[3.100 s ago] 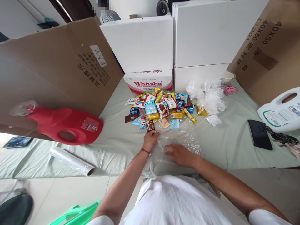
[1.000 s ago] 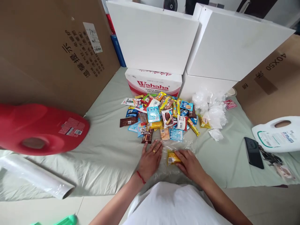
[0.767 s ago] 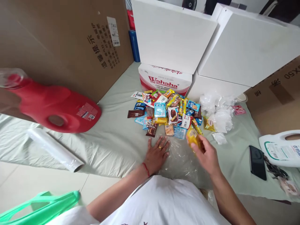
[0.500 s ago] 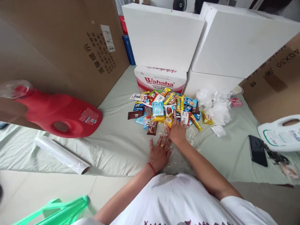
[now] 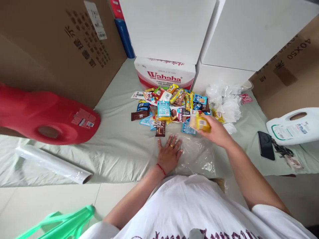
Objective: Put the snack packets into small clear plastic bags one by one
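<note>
My left hand (image 5: 169, 153) lies flat on the cloth-covered table (image 5: 129, 146), fingers spread, at the near edge of a clear plastic bag (image 5: 196, 154). A yellow snack packet (image 5: 202, 124) is gripped in my right hand (image 5: 215, 131), raised at the front right of the snack pile and slightly blurred. The pile holds many small wrapped snacks, among them a brown cocoa packet (image 5: 160, 128), a light-blue packet (image 5: 163, 109) and a dark brown bar (image 5: 139, 115). Another light-blue packet (image 5: 188, 128) lies just left of my right hand.
Behind the pile stand a Wahaha carton (image 5: 165, 74) and white boxes (image 5: 169, 30). Crumpled clear bags (image 5: 228, 106) lie to the right, near a phone (image 5: 265, 145) and a white jug (image 5: 294, 126). To the left are a red jug (image 5: 62, 118) and a plastic roll (image 5: 53, 164).
My right hand has moved right and lifted from the pile's front with a yellow snack packet. My left hand stays flat on the table. The camera view has tilted down.
</note>
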`<action>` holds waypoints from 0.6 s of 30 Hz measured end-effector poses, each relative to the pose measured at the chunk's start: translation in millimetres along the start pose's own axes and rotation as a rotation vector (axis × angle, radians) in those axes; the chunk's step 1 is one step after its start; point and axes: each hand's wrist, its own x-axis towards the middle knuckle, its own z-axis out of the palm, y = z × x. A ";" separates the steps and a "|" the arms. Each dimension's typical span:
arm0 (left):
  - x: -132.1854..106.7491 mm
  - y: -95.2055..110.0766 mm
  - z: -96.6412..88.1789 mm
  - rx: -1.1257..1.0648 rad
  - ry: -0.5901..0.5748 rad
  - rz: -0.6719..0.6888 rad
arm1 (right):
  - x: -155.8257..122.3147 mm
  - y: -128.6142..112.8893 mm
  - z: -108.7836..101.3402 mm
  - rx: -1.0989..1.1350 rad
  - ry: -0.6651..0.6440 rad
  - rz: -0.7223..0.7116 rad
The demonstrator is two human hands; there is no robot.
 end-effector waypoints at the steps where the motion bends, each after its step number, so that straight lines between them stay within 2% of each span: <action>1: 3.3 -3.0 -1.5 -0.007 0.004 -0.006 | -12.3 2.6 -14.3 0.030 0.016 -0.032; 3: 10.9 -10.1 -3.9 -0.012 0.006 -0.006 | -35.1 0.1 -29.3 0.098 -0.018 -0.095; 5: 17.8 -16.5 -5.2 -0.010 -0.003 0.013 | -52.9 -9.2 -23.2 0.152 -0.140 -0.147; 8: 23.4 -21.5 -5.2 0.019 -0.025 0.046 | -65.6 -19.6 12.5 0.167 -0.389 -0.177; 11: 22.8 -22.2 -5.1 0.106 -0.071 0.065 | -62.3 -6.3 47.2 0.282 -0.522 -0.066; 14: 19.4 -21.3 -7.6 0.202 -0.119 0.073 | -46.1 27.9 61.0 0.621 -0.431 0.224; 16: 17.0 -20.8 -10.7 0.240 -0.138 0.077 | -30.8 51.9 60.5 0.854 -0.296 0.401; 18: 15.1 -20.6 -13.9 0.257 -0.161 0.074 | -16.6 70.6 56.1 1.007 -0.146 0.518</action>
